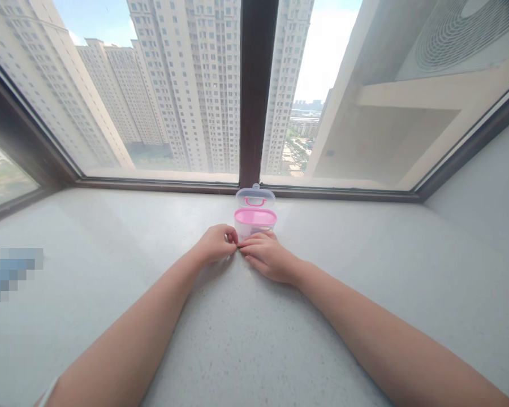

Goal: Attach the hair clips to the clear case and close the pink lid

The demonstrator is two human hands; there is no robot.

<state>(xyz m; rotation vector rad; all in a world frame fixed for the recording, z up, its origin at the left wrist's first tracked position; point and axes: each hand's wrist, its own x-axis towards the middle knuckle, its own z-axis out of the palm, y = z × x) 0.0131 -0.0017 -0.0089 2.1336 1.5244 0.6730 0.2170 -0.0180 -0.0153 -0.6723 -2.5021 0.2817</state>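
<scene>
A small clear plastic box (254, 217) with a pink tray and an open clear lid stands on the pale stone sill (110, 254), just in front of the window's centre post. My left hand (215, 244) and my right hand (268, 255) rest on the sill right before the box, fingertips meeting. Both hands are pinched together at the fingertips on something too small to make out. The right hand's fingers lie against the foot of the box.
A dark-framed window (254, 96) runs along the back, with tall apartment blocks outside. A grey wall (492, 186) closes the right side. A blurred blue patch (8, 274) lies at the sill's left edge.
</scene>
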